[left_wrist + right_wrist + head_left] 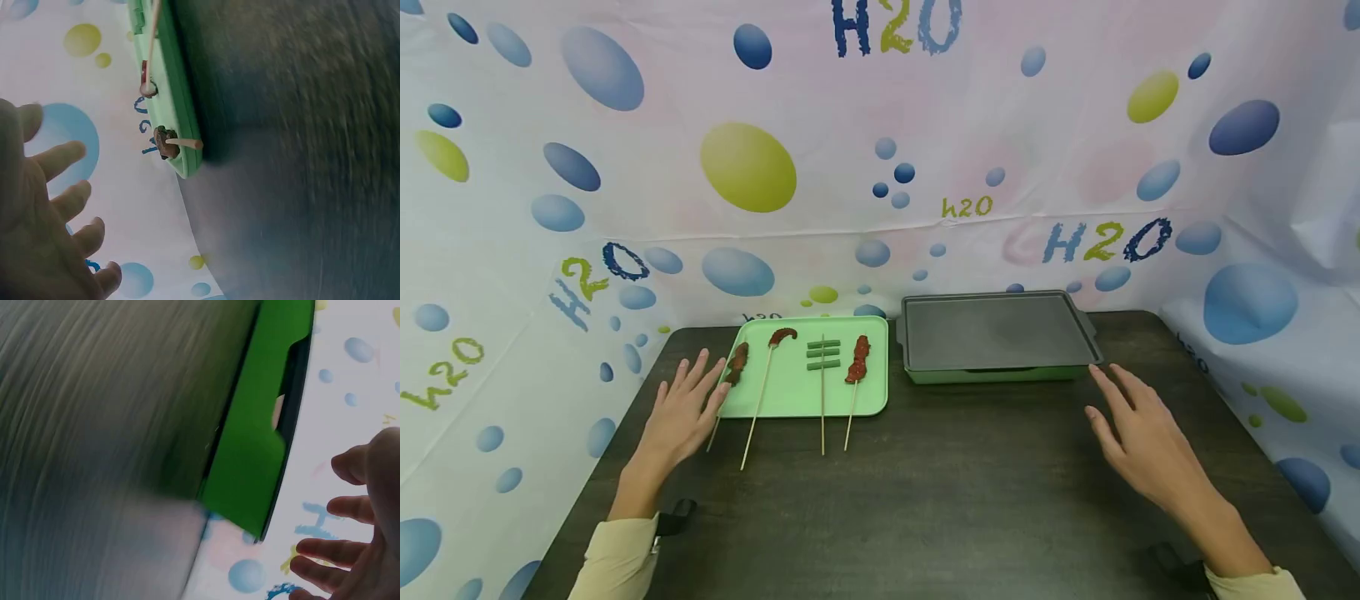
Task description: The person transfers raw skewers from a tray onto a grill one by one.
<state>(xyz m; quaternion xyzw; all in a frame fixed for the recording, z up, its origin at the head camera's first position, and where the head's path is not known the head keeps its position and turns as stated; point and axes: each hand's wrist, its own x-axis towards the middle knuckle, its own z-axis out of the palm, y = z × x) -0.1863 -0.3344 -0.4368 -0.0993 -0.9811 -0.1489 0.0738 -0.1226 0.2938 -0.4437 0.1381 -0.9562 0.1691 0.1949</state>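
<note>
My left hand hovers with spread fingers at the left end of a light green tray, touching nothing that I can see. On the tray lie a skewer of brown meat, a skewer with a curled dark red tentacle, a skewer of green vegetable sticks and a skewer of red meat chunks. The brown skewer is partly behind my left fingertips. My right hand holds nothing, its fingers extended near the front right corner of a dark griddle plate on a green base.
The dark wood-grain table spreads in front of the tray and griddle. A white sheet with blue and yellow-green ovals and "H2O" lettering hangs behind and at both sides. Bare skewer ends stick out over the tray's front edge.
</note>
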